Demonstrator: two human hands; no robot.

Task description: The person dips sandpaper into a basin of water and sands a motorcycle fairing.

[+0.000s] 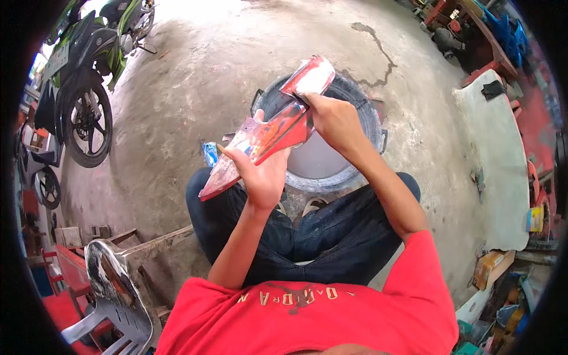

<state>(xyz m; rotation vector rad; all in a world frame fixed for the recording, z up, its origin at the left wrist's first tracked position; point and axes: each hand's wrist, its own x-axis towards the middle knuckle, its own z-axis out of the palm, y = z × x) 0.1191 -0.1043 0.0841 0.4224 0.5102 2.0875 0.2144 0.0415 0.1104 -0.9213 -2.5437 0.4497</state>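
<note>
A long red panel (266,137) with white and orange patches is held at a slant over a round basin (373,112) of greyish water. My left hand (260,174) holds its lower, pointed part from beneath, with the thumb on top. Near the narrow middle of the panel, the fingers of my right hand (332,121) are closed on something dark and small, pressed against the surface. What that dark thing is cannot be made out. The panel's upper end (313,76) extends past my right hand, over the basin's far rim.
A blue and white packet (210,154) lies left of the basin. Motorcycles (86,112) stand at the upper left. A plastic chair (121,296) is at the lower left, and a pale board (497,160) at the right.
</note>
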